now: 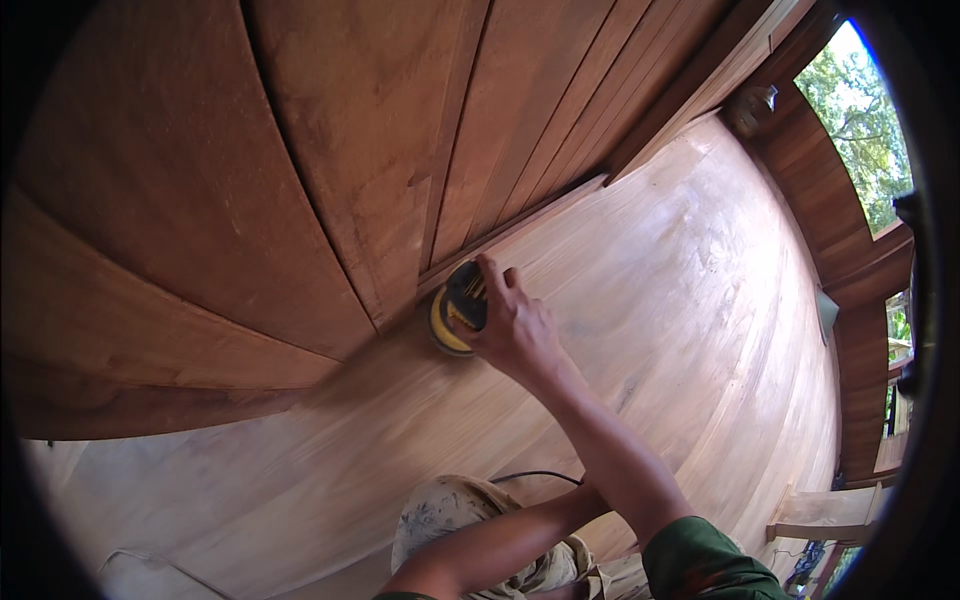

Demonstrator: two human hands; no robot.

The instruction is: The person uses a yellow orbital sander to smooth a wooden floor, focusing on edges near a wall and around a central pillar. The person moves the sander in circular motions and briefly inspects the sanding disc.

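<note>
My right hand [510,320] grips a round black-and-yellow sander [450,328], which sits on pale wooden planking [650,280] close against the foot of the reddish-brown plank wall [340,150]. My left forearm [510,540] crosses low over my stained trouser knee [440,505] and passes under my right forearm, which hides my left hand and its fingers. A thin black cord [530,473] runs near that hidden hand.
A dark wooden frame [850,350] with openings onto greenery curves along the right side. A small grey-green piece [826,318] lies at its foot. A wooden ledge [820,510] juts in at lower right, and a loose cable [160,565] lies at lower left.
</note>
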